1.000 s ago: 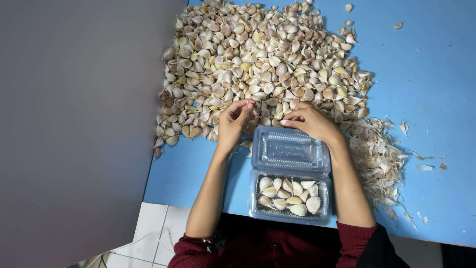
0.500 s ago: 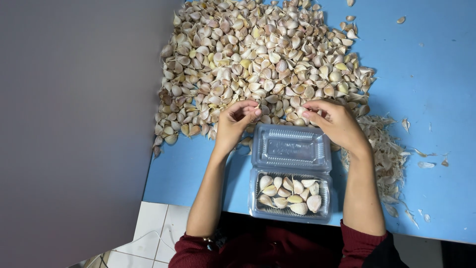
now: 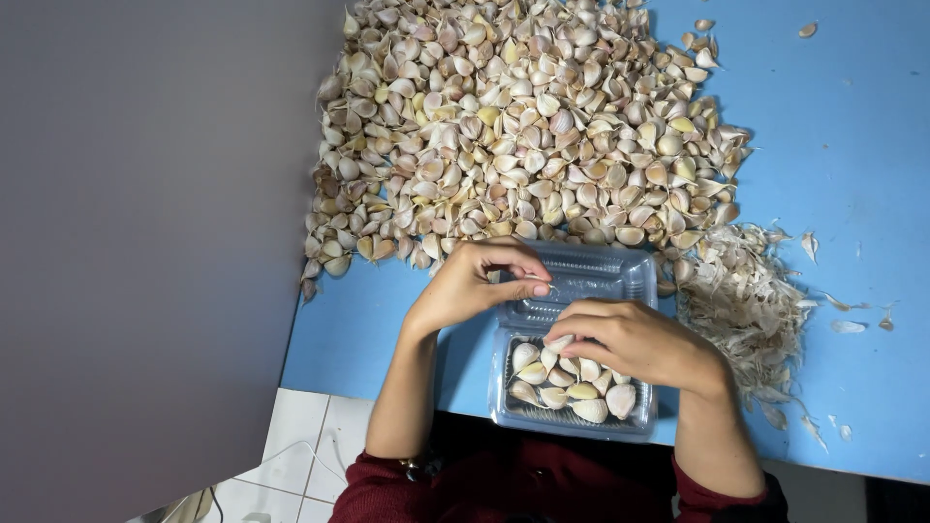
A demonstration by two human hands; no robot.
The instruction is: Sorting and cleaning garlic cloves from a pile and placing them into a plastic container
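Hiding part of the tray (image 3: 635, 424), your right hand (image 3: 635, 341) pinches a clove (image 3: 558, 342) over it; your left hand (image 3: 475, 283) pinches something tiny. Garlic pile (image 3: 523, 126) at twelve o'clock, peels (image 3: 746, 300) at three.

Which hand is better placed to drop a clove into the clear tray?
Right. The right hand hovers over the tray with a clove at its fingertips; the left hand sits above the lid.

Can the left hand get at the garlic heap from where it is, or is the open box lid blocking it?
Probably yes. The left hand sits by the near edge of the garlic heap, with only bare blue table between. The clear box and its lid lie to its right, not in the way.
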